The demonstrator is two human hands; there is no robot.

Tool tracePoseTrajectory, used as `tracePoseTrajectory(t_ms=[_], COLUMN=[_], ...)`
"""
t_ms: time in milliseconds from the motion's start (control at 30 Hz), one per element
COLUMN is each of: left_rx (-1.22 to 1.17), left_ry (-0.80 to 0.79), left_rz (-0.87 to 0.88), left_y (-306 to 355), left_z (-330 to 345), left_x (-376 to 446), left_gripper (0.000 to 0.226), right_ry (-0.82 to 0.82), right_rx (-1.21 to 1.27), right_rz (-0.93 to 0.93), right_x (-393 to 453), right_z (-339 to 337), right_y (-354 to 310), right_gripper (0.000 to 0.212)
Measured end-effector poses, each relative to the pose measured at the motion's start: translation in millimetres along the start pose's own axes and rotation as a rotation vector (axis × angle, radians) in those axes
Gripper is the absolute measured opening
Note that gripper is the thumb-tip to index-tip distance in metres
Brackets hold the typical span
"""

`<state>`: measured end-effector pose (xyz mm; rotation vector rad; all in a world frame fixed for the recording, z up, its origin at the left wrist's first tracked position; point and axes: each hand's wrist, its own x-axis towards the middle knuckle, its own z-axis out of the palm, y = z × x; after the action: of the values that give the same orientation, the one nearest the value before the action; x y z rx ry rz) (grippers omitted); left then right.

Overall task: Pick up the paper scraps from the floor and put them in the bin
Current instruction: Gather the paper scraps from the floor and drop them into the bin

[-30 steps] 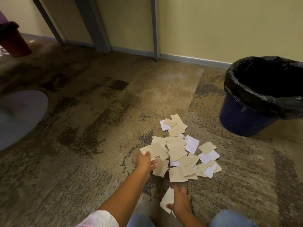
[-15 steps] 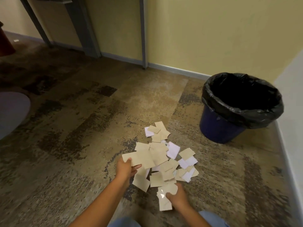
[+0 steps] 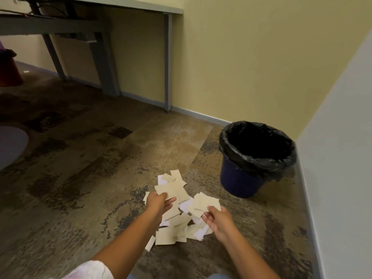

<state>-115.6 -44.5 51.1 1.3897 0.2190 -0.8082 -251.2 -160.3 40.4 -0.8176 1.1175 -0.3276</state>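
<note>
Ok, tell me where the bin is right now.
In the head view the bin stands on the carpet at the right, near the wall corner, just beyond and right of the paper scraps.

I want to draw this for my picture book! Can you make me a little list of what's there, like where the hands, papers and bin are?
left hand: holds a bunch of tan scraps
right hand: pinches another small bunch of scraps
pile on floor: tan and white scraps, still on the carpet below both hands
bin: blue, black liner, upright, right of the pile near the wall; inside looks dark
desk: grey legs, far left by the yellow wall
</note>
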Motion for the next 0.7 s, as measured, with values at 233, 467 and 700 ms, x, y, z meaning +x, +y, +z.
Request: tracePoseTrajectory(t_ms=[233,467,700], left_rx=[-0.010,0.009,0.001], left_ry=[-0.206,-0.337,-0.313], left_rz=[-0.030,-0.022,0.019], left_y=[11,30,50], left_z=[91,171,184], left_x=[-8,-18,-2], left_gripper=[0.035,0.034,0.025], right_ry=[0.065,0.062,0.098], right_rx=[0.124,0.183,-0.102], right_rz=[-0.209,-0.332,-0.456], right_x=[10,39,56], right_z=[-48,-73,-65], right_y=[-99,-190,-211], right_gripper=[0.039,0.044,0.086])
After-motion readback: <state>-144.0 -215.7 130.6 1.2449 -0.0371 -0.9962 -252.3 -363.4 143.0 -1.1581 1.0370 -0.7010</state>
